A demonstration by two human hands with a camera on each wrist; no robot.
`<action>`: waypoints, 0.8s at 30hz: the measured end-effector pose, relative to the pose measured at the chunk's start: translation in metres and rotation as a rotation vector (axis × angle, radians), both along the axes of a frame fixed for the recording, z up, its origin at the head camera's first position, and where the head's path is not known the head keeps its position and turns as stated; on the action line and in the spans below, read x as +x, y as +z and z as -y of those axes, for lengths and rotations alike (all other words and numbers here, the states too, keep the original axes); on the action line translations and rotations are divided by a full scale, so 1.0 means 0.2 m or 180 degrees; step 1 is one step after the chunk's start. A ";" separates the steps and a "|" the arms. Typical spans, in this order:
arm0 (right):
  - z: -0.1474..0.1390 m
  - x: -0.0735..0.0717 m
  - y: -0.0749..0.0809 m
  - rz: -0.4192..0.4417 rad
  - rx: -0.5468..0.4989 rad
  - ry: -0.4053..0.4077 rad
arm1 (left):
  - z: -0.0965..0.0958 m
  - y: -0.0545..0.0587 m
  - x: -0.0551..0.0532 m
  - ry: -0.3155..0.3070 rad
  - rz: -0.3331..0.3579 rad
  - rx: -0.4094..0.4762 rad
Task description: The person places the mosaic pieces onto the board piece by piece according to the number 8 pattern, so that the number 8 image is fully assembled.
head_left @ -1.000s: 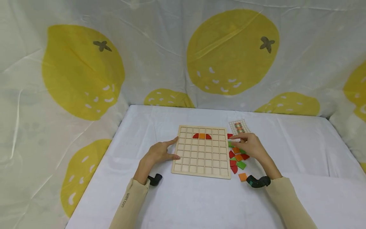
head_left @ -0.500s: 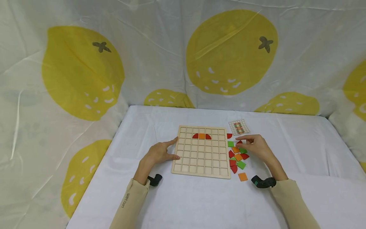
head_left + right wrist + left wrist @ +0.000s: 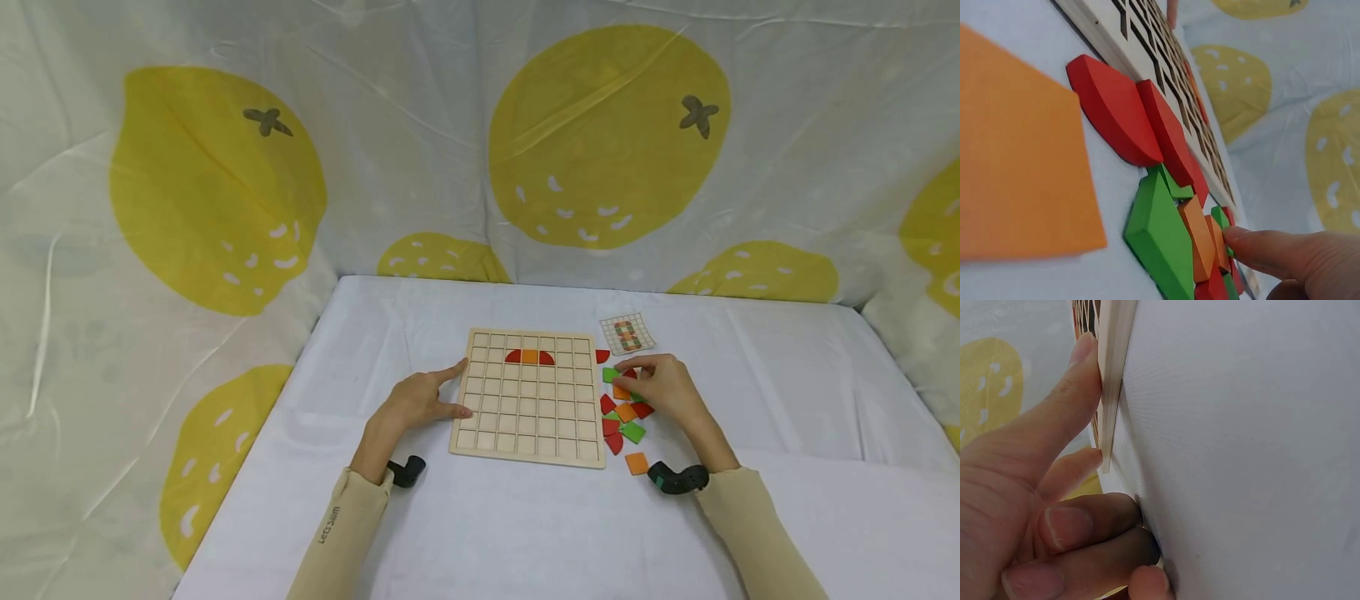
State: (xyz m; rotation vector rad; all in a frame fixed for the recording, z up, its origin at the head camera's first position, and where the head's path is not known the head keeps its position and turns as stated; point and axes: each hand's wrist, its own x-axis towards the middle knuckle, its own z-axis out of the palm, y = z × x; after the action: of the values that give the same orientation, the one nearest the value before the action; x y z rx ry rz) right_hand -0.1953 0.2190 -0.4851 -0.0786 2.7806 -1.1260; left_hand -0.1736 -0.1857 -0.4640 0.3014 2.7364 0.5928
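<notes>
My left hand (image 3: pixel 415 398) rests at the left edge of a wooden grid board (image 3: pixel 491 451), thumb and index finger spread apart along it. In the left wrist view the thumb (image 3: pixel 1066 397) lies straight against the board's edge (image 3: pixel 1112 381), while the other fingers curl by the tablecloth. Thumb and index finger of my right hand (image 3: pixel 666 385) pinch a green square tile (image 3: pixel 610 375) at the top of the loose pile. In the right wrist view the thumb tip (image 3: pixel 1236 235) overlaps that tile. Near the board's top, an orange square (image 3: pixel 530 357) sits between two red quarter-round pieces (image 3: pixel 513 357).
Along the board's right side lie several red, orange and green pieces, among them a green tile (image 3: pixel 633 432) and a red piece (image 3: pixel 614 443). One orange square (image 3: pixel 637 463) lies apart, nearer me. A pattern card (image 3: pixel 627 333) lies beyond the right hand.
The right hand drew back to the right, then came left again to the green tile, which has shifted slightly right and away from the board. The left hand and board stay put.
</notes>
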 end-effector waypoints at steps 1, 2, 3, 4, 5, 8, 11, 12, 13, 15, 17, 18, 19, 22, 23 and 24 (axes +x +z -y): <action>-0.01 0.00 0.00 -0.0014 0.0013 -0.0017 | 0.00 0.00 0.00 0.0000 0.0007 -0.0001; -0.02 0.00 0.00 -0.0027 0.0028 -0.0030 | 0.00 0.00 0.00 0.0000 0.0014 -0.0001; -0.03 0.00 -0.01 -0.0042 0.0038 -0.0040 | 0.00 0.00 0.00 -0.0001 0.0018 -0.0007; -0.03 0.00 -0.01 -0.0056 0.0039 -0.0036 | 0.00 0.00 0.00 -0.0004 0.0011 -0.0007; -0.03 0.00 -0.01 -0.0060 0.0036 -0.0032 | 0.00 0.00 0.00 -0.0003 0.0013 -0.0010; -0.03 0.00 -0.02 -0.0054 -0.0029 0.0030 | -0.01 0.00 0.00 0.0005 0.0016 -0.0002; -0.01 0.00 -0.02 -0.0050 -0.0059 0.0047 | -0.01 0.01 0.00 0.0018 0.0026 -0.0005; 0.00 0.00 -0.02 -0.0052 -0.0065 0.0040 | -0.01 0.01 0.00 0.0024 0.0031 -0.0007; 0.01 0.00 -0.02 -0.0054 -0.0064 0.0031 | 0.00 0.01 0.00 0.0028 0.0038 -0.0009; 0.03 0.00 -0.02 -0.0063 -0.0035 0.0005 | 0.00 0.01 0.00 0.0036 0.0048 -0.0015; 0.05 0.01 -0.01 -0.0072 -0.0023 0.0002 | 0.00 0.01 0.00 0.0043 0.0053 -0.0015; 0.06 0.02 -0.01 -0.0078 -0.0017 0.0007 | 0.00 0.01 0.00 0.0043 0.0053 -0.0016; 0.07 0.02 -0.01 -0.0085 -0.0011 0.0013 | 0.00 0.01 0.00 0.0042 0.0050 -0.0013; 0.08 0.02 -0.01 -0.0097 0.0017 0.0030 | 0.00 0.01 0.00 0.0026 0.0032 -0.0003; 0.08 0.02 -0.01 -0.0096 0.0024 0.0032 | 0.00 0.01 0.00 0.0020 0.0027 0.0001; 0.07 0.02 0.00 -0.0086 0.0037 0.0025 | 0.00 0.01 0.00 0.0015 0.0023 0.0003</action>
State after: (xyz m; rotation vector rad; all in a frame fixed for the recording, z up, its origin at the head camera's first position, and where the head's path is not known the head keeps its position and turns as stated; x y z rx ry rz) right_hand -0.1908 0.2041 -0.4859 -0.1041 2.8075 -1.1152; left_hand -0.1729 -0.1850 -0.4618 0.2926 2.7307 0.5952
